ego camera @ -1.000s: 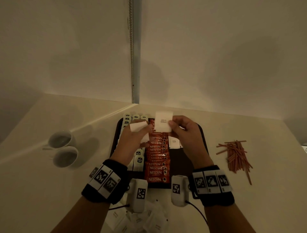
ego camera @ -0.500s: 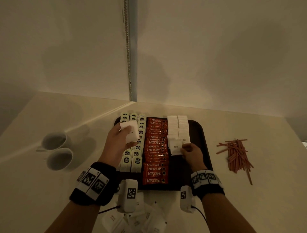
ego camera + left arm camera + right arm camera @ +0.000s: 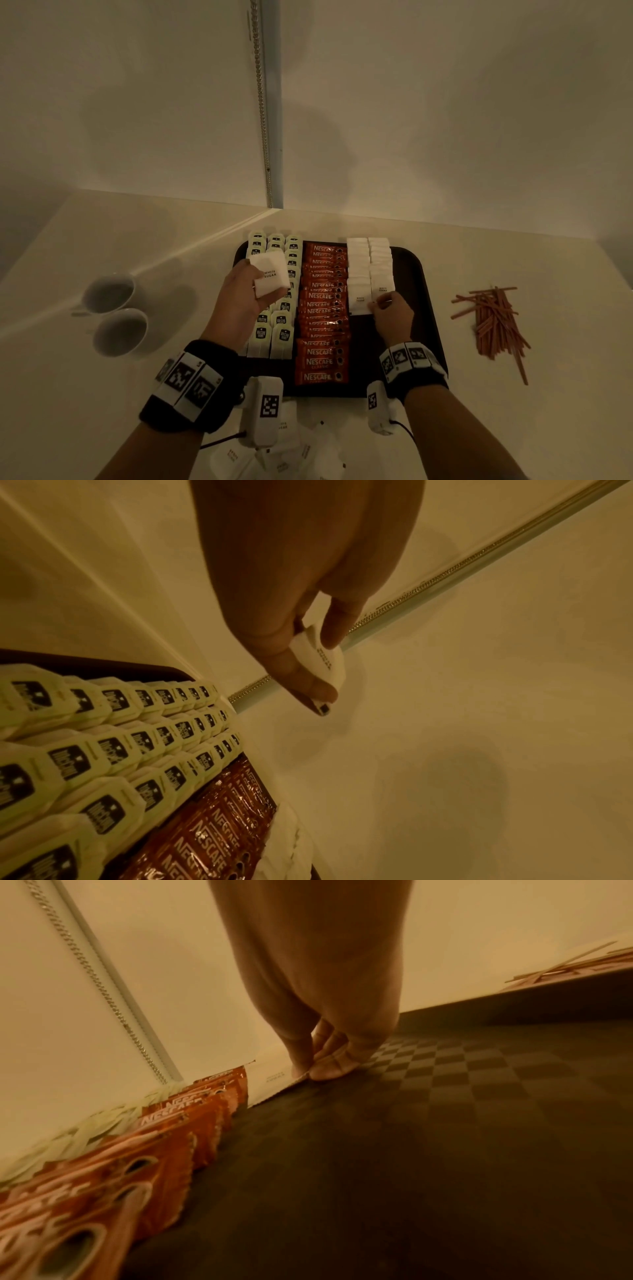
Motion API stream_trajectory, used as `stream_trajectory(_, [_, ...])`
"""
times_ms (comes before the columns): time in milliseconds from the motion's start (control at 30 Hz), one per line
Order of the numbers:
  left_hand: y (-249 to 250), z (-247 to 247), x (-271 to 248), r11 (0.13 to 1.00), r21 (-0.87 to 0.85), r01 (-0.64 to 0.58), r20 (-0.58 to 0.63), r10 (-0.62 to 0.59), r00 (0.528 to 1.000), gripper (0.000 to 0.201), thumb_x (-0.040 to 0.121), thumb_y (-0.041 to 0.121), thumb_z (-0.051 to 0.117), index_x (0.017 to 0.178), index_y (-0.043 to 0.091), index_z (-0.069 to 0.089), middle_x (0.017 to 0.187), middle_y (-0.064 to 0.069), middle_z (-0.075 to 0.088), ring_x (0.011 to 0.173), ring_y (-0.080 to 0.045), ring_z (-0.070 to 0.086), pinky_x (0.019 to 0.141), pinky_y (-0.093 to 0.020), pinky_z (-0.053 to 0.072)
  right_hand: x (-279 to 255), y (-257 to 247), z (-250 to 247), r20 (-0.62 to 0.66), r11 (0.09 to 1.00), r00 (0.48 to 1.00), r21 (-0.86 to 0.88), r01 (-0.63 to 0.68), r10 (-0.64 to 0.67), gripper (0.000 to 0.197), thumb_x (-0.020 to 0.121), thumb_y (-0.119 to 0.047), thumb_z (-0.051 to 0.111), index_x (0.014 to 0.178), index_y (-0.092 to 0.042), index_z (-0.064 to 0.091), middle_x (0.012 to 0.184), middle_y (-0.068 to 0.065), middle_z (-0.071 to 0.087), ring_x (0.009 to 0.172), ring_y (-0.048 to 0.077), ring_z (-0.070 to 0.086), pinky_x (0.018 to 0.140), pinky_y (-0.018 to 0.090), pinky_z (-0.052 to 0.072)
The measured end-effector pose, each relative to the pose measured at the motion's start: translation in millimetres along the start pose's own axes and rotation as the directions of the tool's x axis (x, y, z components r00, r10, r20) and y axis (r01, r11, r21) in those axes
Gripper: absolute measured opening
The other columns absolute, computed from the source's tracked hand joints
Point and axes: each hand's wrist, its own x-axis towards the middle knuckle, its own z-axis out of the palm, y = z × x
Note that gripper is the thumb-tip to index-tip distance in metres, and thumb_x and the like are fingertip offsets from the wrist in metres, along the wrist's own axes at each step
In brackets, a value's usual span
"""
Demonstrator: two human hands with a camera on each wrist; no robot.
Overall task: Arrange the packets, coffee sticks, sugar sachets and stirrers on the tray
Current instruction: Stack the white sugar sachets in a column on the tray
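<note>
A dark tray (image 3: 419, 274) holds rows of pale tea packets (image 3: 282, 334), a red column of coffee sticks (image 3: 322, 322) and two columns of white sugar sachets (image 3: 370, 267). My left hand (image 3: 246, 294) hovers over the tea packets and grips a small stack of white sugar sachets (image 3: 270, 275) (image 3: 322, 658) between thumb and fingers. My right hand (image 3: 390, 310) (image 3: 315, 1069) pinches the near right corner of the front sugar sachet (image 3: 359, 301) (image 3: 270, 1080), which lies on the tray beside the coffee sticks. Red-brown stirrers (image 3: 493, 318) lie in a heap on the table right of the tray.
Two white cups (image 3: 116, 315) stand on the table left of the tray. Loose sugar sachets (image 3: 274, 455) lie scattered at the near edge between my forearms. Walls meet in a corner just behind the tray. The tray's checkered floor (image 3: 445, 1123) is bare on its right side.
My right hand took a sachet from near my left hand, brought it down and laid it at the front of the sugar column. My left hand stayed over the tea packets with its stack.
</note>
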Motion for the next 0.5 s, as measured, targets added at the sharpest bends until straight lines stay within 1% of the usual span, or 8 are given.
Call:
stream_trajectory(67, [-2.9,2.6,-1.1,0.998,0.053,-0.043,0.02,0.042,0.999,0.029,0.092,-0.007,0.039,0.095,0.013,0.059,0.113,-0.011,0.056,0.105,-0.031,0.056,0.065,-0.026,0.06,-1.2,0.9,0.3,-0.004,1.0,1.0,-0.024,0.019,-0.019,0.015,0.085,-0.009,0.065,0.097,-0.003,0.058,0.105,0.012,0.062,0.1,0.023,0.059,0.078,0.024,0.045])
stream_trajectory(167, [-9.1,2.0,-2.4,0.988,0.12,-0.098,0.053,0.092,0.994,0.02,0.093,-0.006,0.047,0.096,0.011,0.058,0.11,-0.008,0.059,0.099,-0.021,0.06,0.07,-0.022,0.058,-4.8,-2.6,-2.8,-0.007,0.999,0.999,-0.016,0.046,-0.046,0.02,0.085,-0.012,0.066,0.101,-0.004,0.056,0.103,0.011,0.061,0.095,0.021,0.06,0.071,0.02,0.045])
stream_trajectory(233, [-11.1,1.3,-3.1,0.971,0.197,-0.137,0.072,0.125,0.99,0.015,0.091,-0.003,0.054,0.097,0.01,0.058,0.11,-0.012,0.062,0.098,-0.021,0.064,0.071,-0.019,0.056,-13.2,-17.8,-9.6,-0.018,0.993,0.994,0.048,0.111,-0.111,0.025,0.086,-0.021,0.066,0.104,-0.007,0.056,0.097,0.006,0.061,0.086,0.014,0.059,0.061,0.014,0.041])
stream_trajectory(267, [-11.1,2.1,-3.4,0.959,0.236,-0.156,0.082,0.14,0.987,0.014,0.09,-0.002,0.056,0.099,0.01,0.058,0.11,-0.013,0.064,0.097,-0.021,0.065,0.07,-0.019,0.056,-21.2,-30.8,-14.0,0.01,0.979,0.986,0.118,0.166,-0.169,0.025,0.087,-0.026,0.065,0.103,-0.008,0.057,0.095,0.002,0.061,0.081,0.009,0.058,0.061,0.015,0.04])
stream_trajectory(333, [-9.7,7.3,-4.4,0.937,0.302,-0.177,0.095,0.155,0.983,0.016,0.089,0.001,0.059,0.1,0.012,0.059,0.105,-0.01,0.068,0.092,-0.02,0.068,0.066,-0.019,0.055,-43.7,-60.8,-21.2,0.19,0.911,0.928,0.333,0.245,-0.319,0.028,0.087,-0.037,0.06,0.101,-0.013,0.061,0.093,-0.003,0.064,0.082,0.007,0.06,0.07,0.021,0.047])
stream_trajectory(400, [-9.0,15.0,-6.6,0.915,0.35,-0.201,0.103,0.175,0.979,0.016,0.088,0.004,0.062,0.101,0.014,0.06,0.101,-0.005,0.07,0.085,-0.014,0.069,0.063,-0.019,0.055,-65.8,-85.0,-23.2,0.353,0.858,0.828,0.441,0.264,-0.436,0.032,0.084,-0.043,0.06,0.103,-0.017,0.063,0.098,-0.002,0.067,0.091,0.014,0.064,0.079,0.029,0.053])
stream_trajectory(433, [-9.2,18.8,-7.9,0.903,0.366,-0.223,0.115,0.194,0.974,0.017,0.088,0.005,0.063,0.102,0.014,0.061,0.099,-0.002,0.071,0.083,-0.011,0.07,0.063,-0.017,0.054,-73.0,-91.5,-22.0,0.367,0.834,0.801,0.479,0.273,-0.473,0.03,0.084,-0.04,0.061,0.104,-0.017,0.063,0.099,-0.001,0.068,0.093,0.017,0.065,0.08,0.031,0.055])
stream_trajectory(500, [-10.5,26.1,-11.4,0.889,0.376,-0.262,0.144,0.223,0.964,0.021,0.087,0.005,0.064,0.106,0.012,0.063,0.097,0.001,0.071,0.081,-0.006,0.07,0.063,-0.016,0.053,-80.9,-97.7,-19.9,0.312,0.794,0.81,0.54,0.28,-0.497,0.019,0.087,-0.026,0.063,0.101,-0.013,0.064,0.095,0.005,0.069,0.09,0.023,0.065,0.079,0.036,0.055])
